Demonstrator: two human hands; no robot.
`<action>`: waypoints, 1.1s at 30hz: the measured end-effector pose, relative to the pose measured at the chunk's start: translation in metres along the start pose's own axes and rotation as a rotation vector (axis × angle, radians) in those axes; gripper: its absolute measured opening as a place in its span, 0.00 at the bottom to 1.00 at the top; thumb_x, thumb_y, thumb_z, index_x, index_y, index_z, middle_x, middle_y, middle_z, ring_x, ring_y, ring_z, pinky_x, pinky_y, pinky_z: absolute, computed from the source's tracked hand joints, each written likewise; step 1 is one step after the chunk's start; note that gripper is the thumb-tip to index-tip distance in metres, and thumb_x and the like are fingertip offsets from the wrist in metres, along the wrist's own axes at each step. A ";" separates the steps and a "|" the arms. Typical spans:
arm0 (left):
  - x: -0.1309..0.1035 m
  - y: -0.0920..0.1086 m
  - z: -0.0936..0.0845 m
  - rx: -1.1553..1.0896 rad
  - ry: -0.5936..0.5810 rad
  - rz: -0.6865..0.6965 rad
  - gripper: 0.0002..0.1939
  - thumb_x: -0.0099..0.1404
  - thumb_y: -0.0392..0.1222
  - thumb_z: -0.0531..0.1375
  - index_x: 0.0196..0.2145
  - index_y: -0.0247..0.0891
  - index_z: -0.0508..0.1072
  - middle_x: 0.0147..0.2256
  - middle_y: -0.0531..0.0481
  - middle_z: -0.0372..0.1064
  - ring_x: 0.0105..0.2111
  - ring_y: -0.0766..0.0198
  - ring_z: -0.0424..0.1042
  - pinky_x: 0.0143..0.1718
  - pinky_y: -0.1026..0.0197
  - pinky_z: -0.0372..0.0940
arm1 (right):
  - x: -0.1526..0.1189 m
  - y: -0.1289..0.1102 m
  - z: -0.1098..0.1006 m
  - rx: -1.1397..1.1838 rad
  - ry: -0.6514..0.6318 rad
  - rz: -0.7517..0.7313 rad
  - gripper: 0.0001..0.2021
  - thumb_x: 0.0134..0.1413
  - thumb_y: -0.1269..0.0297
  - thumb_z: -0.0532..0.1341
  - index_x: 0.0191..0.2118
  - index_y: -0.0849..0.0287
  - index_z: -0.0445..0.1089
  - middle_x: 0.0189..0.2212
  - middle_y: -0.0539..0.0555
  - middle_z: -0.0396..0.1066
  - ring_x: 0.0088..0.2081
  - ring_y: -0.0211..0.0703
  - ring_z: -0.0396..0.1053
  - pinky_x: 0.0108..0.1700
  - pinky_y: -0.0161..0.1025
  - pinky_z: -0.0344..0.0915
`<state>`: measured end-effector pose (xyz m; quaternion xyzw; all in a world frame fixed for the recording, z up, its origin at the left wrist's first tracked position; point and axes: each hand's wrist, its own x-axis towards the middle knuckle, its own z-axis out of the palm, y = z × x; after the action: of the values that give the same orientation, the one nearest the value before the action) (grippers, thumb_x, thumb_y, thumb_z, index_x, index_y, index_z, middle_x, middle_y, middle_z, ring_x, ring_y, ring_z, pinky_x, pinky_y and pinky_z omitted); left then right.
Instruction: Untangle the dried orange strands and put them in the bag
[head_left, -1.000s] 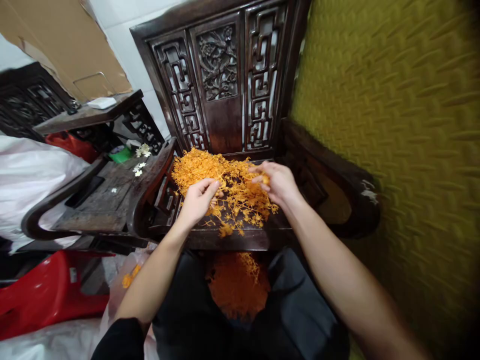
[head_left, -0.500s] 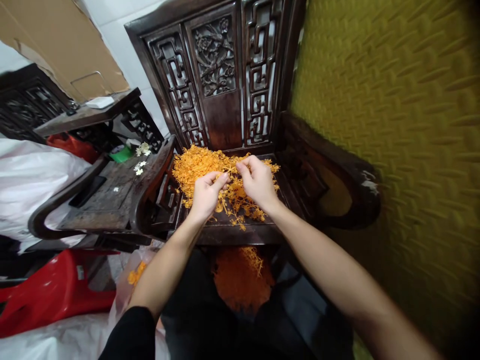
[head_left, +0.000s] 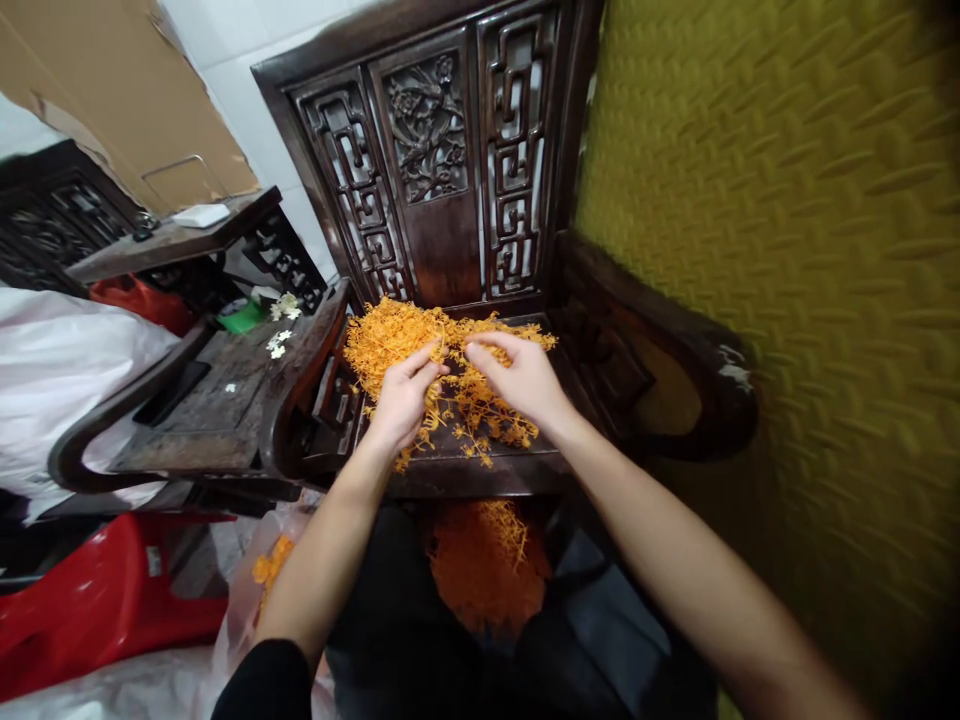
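Observation:
A heap of orange plastic flower sprigs lies on the seat of a dark carved wooden chair. My left hand is closed in a pinch on one orange sprig, whose strands hang below the fingers. Just right of it, my right hand hovers over the loose sprigs with thumb and forefinger brought close together. Anything between those fingertips is too small to make out. A small gap separates the two hands.
A yellow textured wall pad stands on the right. Below the seat is an orange-red container with orange pieces. Left are a second wooden chair, a red plastic stool, a clear bag with orange pieces and a white sack.
My hands have moved slightly apart, the left one a little left and down. More of the held sprig now hangs under the left hand. The camera view has shifted slightly.

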<state>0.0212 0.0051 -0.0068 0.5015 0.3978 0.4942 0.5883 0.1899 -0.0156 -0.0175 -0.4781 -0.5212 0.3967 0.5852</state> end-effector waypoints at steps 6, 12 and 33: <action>-0.002 -0.008 0.005 0.251 0.042 0.193 0.23 0.54 0.36 0.70 0.49 0.37 0.77 0.33 0.51 0.75 0.30 0.67 0.71 0.33 0.64 0.67 | -0.005 0.000 0.015 -0.374 -0.011 -0.095 0.18 0.56 0.47 0.66 0.40 0.58 0.76 0.22 0.47 0.68 0.23 0.38 0.61 0.30 0.37 0.58; -0.004 -0.003 0.004 0.140 0.061 0.121 0.15 0.53 0.42 0.72 0.37 0.34 0.78 0.35 0.47 0.78 0.33 0.62 0.78 0.37 0.62 0.71 | 0.000 0.003 0.007 -0.078 -0.093 -0.066 0.17 0.59 0.47 0.64 0.40 0.58 0.76 0.25 0.49 0.71 0.24 0.37 0.64 0.28 0.35 0.60; -0.005 0.013 -0.009 -0.049 -0.308 -0.202 0.28 0.49 0.45 0.77 0.43 0.33 0.70 0.24 0.50 0.75 0.20 0.65 0.74 0.24 0.65 0.70 | 0.000 0.007 0.012 -0.061 -0.081 -0.103 0.22 0.62 0.41 0.59 0.31 0.57 0.66 0.18 0.45 0.60 0.21 0.34 0.55 0.23 0.34 0.52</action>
<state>0.0095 0.0018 0.0043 0.5142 0.3390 0.3596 0.7010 0.1787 -0.0121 -0.0244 -0.4519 -0.5801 0.3689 0.5685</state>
